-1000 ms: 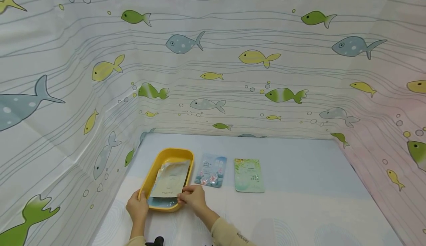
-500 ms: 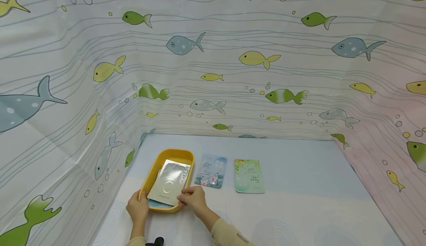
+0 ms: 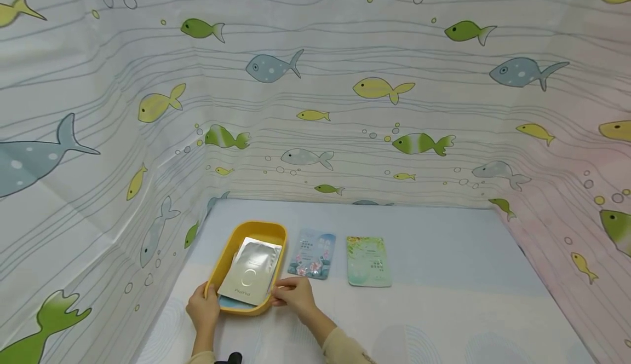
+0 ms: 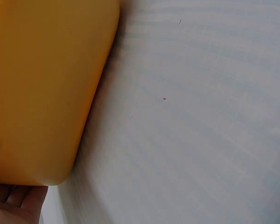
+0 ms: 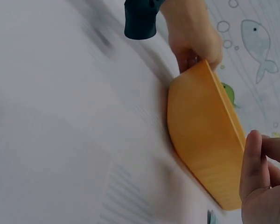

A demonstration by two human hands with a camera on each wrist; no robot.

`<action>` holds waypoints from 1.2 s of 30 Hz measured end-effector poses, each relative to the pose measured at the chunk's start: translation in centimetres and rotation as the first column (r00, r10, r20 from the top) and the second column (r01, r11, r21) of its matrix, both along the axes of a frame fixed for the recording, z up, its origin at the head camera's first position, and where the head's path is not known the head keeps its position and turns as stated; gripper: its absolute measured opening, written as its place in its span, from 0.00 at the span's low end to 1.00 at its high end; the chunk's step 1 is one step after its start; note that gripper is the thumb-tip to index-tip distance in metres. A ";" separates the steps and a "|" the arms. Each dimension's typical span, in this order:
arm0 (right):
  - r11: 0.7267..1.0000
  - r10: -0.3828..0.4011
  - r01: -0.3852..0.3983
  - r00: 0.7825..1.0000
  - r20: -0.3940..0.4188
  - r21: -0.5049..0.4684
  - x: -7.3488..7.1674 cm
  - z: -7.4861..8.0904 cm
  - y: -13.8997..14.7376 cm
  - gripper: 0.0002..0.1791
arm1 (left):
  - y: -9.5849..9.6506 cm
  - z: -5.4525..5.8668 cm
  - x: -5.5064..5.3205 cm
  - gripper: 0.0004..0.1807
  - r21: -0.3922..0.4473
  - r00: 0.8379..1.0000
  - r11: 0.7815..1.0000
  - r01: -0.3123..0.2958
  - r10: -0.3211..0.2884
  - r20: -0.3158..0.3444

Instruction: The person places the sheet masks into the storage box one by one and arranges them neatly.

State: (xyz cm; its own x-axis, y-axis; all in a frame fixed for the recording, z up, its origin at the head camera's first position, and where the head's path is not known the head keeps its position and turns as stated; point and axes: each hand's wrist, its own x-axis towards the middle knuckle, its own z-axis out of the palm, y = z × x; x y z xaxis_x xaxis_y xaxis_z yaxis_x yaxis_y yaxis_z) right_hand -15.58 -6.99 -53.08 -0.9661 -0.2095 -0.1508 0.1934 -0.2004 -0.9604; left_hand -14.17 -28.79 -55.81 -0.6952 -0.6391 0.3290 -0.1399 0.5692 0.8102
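Note:
My left hand (image 3: 202, 306) grips the near left rim of a yellow tray (image 3: 224, 264); in the left wrist view its fingers (image 4: 25, 198) show at the tray's end. A pale silver face mask sachet (image 3: 250, 271) lies face up in the tray, over a blue sachet (image 3: 231, 301) whose edge peeks out at the near end. My right hand (image 3: 296, 296) is at the tray's near right corner, thumb and fingers loosely curled close together. In the right wrist view nothing shows between those fingertips, which overlap the tray's rim.
Right of the tray lie a blue flowered sachet (image 3: 312, 253) and a green sachet (image 3: 368, 261), flat on the pale tabletop (image 3: 443, 298). Fish-printed sheeting (image 3: 345, 134) walls the table at the back and sides. A dark rounded object (image 5: 141, 18) sits near the left wrist.
The silver sachet's raised near end has come down and it now lies flat in the tray. My right hand has let go and drawn slightly right. The left hand stays put.

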 end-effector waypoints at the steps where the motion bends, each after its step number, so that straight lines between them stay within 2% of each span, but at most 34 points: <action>1: 1.000 -0.009 0.009 1.000 -0.004 -0.004 0.0 0.1 0.4 0.13 | 0.0 0.0 0.0 0.12 0.001 1.000 1.000 0.000 0.000 0.000; 6: 0.997 -0.059 0.062 0.996 -0.062 0.046 -0.1 1.8 3.2 0.10 | 0.0 0.0 0.0 0.12 0.007 1.000 1.000 0.003 -0.003 0.000; 8: 0.993 -0.073 0.082 0.992 -0.100 0.082 -0.4 1.9 4.5 0.11 | 0.0 0.1 -0.1 0.12 0.010 1.000 1.000 0.005 -0.005 0.001; 15: 0.973 -0.110 0.145 0.976 -0.189 0.182 -1.9 -0.8 8.4 0.15 | -0.2 0.0 -0.2 0.13 0.021 1.000 1.000 -0.001 0.001 0.007; 21: 0.931 -0.138 0.214 0.956 -0.257 0.296 -2.7 -1.8 11.1 0.14 | -0.3 -0.1 -0.1 0.12 0.012 1.000 1.000 0.003 -0.003 0.004; 25: 0.868 -0.154 0.282 0.935 -0.319 0.408 -2.9 -2.1 12.7 0.14 | -0.2 0.0 0.0 0.12 0.006 1.000 1.000 0.007 -0.007 0.005; 27: 0.814 -0.161 0.337 0.914 -0.373 0.474 -2.9 -2.1 13.5 0.13 | -0.1 0.0 0.0 0.12 0.005 1.000 1.000 0.008 -0.008 0.007; 32: 0.691 -0.168 0.449 0.862 -0.478 0.566 -2.9 -2.1 15.4 0.12 | -0.1 0.0 0.0 0.12 -0.002 1.000 1.000 0.014 -0.014 0.000; 36: 0.602 -0.175 0.483 0.857 -0.485 0.636 -3.2 -2.4 16.9 0.15 | 0.0 -0.1 0.0 0.12 0.000 1.000 1.000 0.016 -0.016 -0.002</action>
